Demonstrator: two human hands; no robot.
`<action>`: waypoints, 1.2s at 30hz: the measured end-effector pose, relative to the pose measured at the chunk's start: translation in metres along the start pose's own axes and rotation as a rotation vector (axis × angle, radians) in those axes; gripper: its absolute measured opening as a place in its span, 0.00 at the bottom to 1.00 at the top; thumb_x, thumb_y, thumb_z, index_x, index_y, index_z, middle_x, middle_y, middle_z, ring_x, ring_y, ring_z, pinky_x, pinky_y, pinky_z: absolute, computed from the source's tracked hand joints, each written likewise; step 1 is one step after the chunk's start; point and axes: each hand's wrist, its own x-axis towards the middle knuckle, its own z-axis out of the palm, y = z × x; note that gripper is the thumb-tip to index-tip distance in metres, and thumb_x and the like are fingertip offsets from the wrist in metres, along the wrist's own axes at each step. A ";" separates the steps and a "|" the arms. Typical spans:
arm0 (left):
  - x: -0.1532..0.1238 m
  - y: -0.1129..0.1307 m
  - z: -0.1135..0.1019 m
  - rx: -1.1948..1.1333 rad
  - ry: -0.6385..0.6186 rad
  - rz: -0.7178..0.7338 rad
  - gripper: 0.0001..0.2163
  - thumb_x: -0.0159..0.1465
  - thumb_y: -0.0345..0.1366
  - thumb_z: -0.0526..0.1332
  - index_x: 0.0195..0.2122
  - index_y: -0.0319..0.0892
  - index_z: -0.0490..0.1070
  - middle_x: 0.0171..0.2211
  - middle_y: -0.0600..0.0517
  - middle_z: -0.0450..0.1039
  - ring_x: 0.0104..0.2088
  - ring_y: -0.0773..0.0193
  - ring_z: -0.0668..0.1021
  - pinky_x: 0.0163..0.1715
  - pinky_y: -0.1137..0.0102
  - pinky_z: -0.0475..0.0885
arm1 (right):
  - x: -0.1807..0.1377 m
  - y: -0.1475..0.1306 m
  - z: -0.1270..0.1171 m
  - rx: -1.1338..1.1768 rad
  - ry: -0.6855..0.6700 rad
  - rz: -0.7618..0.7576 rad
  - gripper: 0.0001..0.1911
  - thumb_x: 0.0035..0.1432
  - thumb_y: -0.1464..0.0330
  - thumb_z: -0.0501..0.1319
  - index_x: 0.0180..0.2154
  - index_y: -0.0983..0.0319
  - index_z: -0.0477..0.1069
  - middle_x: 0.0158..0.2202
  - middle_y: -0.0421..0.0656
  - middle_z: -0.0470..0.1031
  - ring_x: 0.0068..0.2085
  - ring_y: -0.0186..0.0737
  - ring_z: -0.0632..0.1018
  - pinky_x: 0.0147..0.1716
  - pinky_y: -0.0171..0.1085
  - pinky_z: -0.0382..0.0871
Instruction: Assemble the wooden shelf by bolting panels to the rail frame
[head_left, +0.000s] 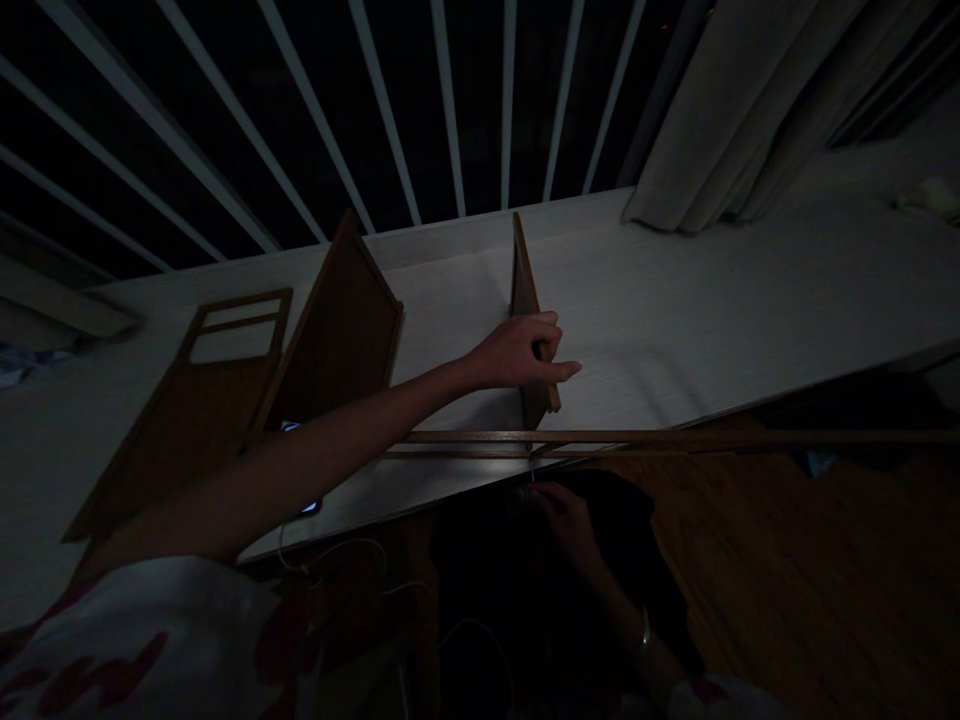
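Observation:
My left hand [521, 352] reaches across from the left, its fingers curled around the edge of an upright brown wooden panel [523, 270] and its thumb sticking out to the right. A long thin wooden rail [675, 437] runs crosswise at the near end of this panel. Just below the rail, my right hand [571, 522] is pinched on a thin, pale rod [533, 470] that points up to where panel and rail meet. The dark picture hides its lower part, so its exact kind is unclear. Further left stands a second, wider wooden panel [341, 330].
A wooden frame with slats [176, 425] lies on the white ledge [750, 300] at left. Under my left forearm a phone [309, 507] with a lit screen has a white cable [352, 542]. Window bars [450, 110] and a curtain [720, 120] stand behind; wooden flooring [787, 580] lies lower right.

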 end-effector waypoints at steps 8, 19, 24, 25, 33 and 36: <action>0.000 0.002 -0.002 0.013 -0.021 -0.012 0.16 0.55 0.41 0.60 0.17 0.38 0.58 0.22 0.57 0.57 0.24 0.74 0.63 0.26 0.74 0.58 | 0.001 -0.003 -0.002 -0.083 -0.087 -0.126 0.11 0.58 0.64 0.56 0.39 0.58 0.74 0.39 0.44 0.77 0.40 0.41 0.77 0.42 0.40 0.71; 0.001 0.001 -0.004 0.032 -0.047 -0.012 0.16 0.55 0.42 0.59 0.17 0.38 0.58 0.23 0.57 0.56 0.23 0.74 0.63 0.26 0.74 0.58 | 0.000 -0.001 -0.003 -0.215 -0.065 -0.219 0.12 0.58 0.64 0.56 0.42 0.58 0.73 0.40 0.44 0.77 0.41 0.41 0.77 0.43 0.41 0.71; 0.002 0.002 -0.003 0.032 -0.055 -0.002 0.16 0.56 0.42 0.59 0.18 0.39 0.58 0.23 0.57 0.56 0.24 0.74 0.62 0.27 0.73 0.58 | -0.001 -0.001 -0.005 -0.307 -0.092 -0.300 0.12 0.60 0.66 0.53 0.42 0.58 0.72 0.40 0.44 0.76 0.41 0.39 0.76 0.44 0.40 0.70; 0.002 0.002 -0.003 0.032 -0.056 -0.002 0.16 0.56 0.42 0.59 0.18 0.39 0.58 0.23 0.57 0.56 0.24 0.74 0.63 0.27 0.73 0.58 | -0.001 -0.001 -0.005 -0.326 -0.097 -0.306 0.12 0.61 0.66 0.52 0.42 0.58 0.72 0.41 0.44 0.76 0.41 0.39 0.76 0.44 0.40 0.70; 0.002 0.003 -0.004 0.044 -0.062 0.000 0.16 0.56 0.42 0.59 0.18 0.39 0.57 0.23 0.57 0.56 0.24 0.74 0.62 0.26 0.74 0.57 | -0.002 -0.001 -0.004 -0.480 -0.099 -0.344 0.12 0.61 0.67 0.51 0.41 0.58 0.71 0.37 0.44 0.76 0.39 0.41 0.75 0.41 0.40 0.69; 0.002 0.003 -0.004 0.044 -0.057 0.000 0.16 0.56 0.42 0.59 0.18 0.38 0.57 0.23 0.57 0.56 0.23 0.74 0.62 0.26 0.74 0.57 | -0.003 -0.001 -0.003 -0.511 -0.092 -0.354 0.12 0.62 0.67 0.49 0.40 0.58 0.71 0.37 0.45 0.75 0.40 0.41 0.74 0.41 0.41 0.69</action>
